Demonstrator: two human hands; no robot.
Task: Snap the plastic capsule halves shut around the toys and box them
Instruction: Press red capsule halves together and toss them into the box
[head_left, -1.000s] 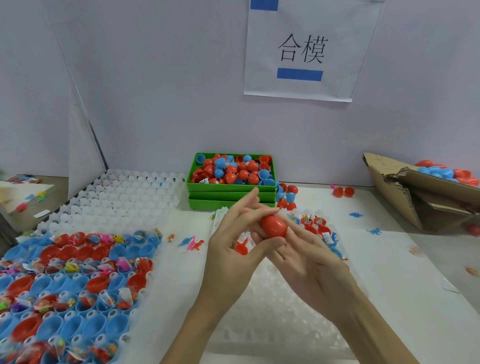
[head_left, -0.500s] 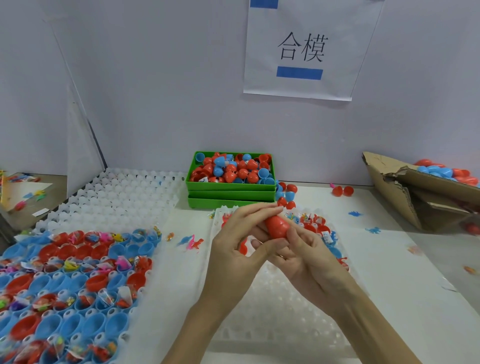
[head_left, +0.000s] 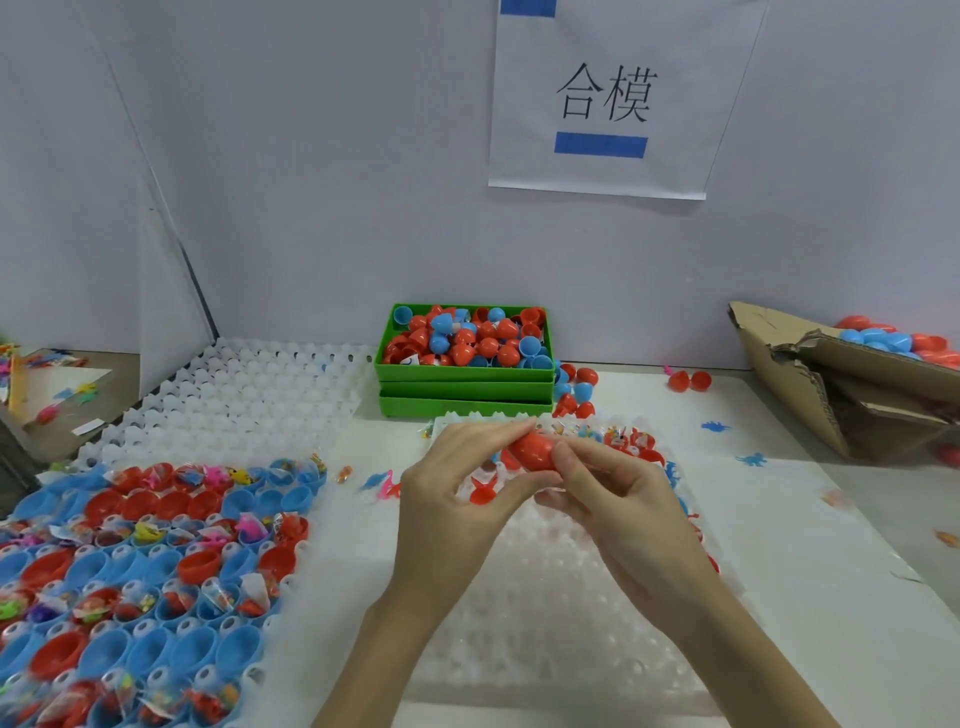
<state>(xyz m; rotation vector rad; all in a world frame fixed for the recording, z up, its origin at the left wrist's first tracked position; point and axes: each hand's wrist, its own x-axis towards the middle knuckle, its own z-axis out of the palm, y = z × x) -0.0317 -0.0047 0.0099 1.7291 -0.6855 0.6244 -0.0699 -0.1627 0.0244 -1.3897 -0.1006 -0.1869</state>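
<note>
Two hands pinch a red capsule above a white tray.

Head view: the left hand (head_left: 457, 499) and right hand (head_left: 618, 499) meet over the clear white tray (head_left: 545, 613), fingers and thumbs curled around the red capsule (head_left: 532, 452), pinching it from both sides. Behind sits a green box (head_left: 465, 371) heaped with red and blue capsule halves; a cardboard box (head_left: 810, 384) of capsules stands at far right.

Two hands (head_left: 457, 499), one held red capsule (head_left: 532, 451), two stacked green trays (head_left: 465, 387), one cardboard box (head_left: 831, 395), one paper sign (head_left: 605, 98).
</note>
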